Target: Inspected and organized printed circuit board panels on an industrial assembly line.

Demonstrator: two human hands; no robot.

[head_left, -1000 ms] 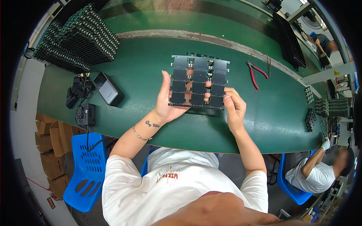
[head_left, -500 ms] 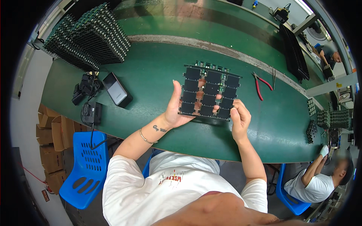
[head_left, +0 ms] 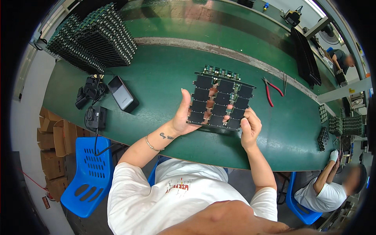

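A panel of circuit boards, with black squares in columns and green component strips, is held above the green bench. My left hand grips its left side, thumb sticking up along the edge and fingers passing behind. My right hand pinches the lower right corner, thumb in front. Through the slots in the panel parts of my fingers show. Another green board edge with small components juts out at the top, seemingly behind the front panel.
Red-handled pliers and tweezers lie to the right. At the left are a grey-black power bank, black adapters with cables and tall stacks of circuit boards. A co-worker sits at the right by more stacked boards.
The panel has tilted slightly and shifted a little right and down within the view. Both hands keep their hold on it.
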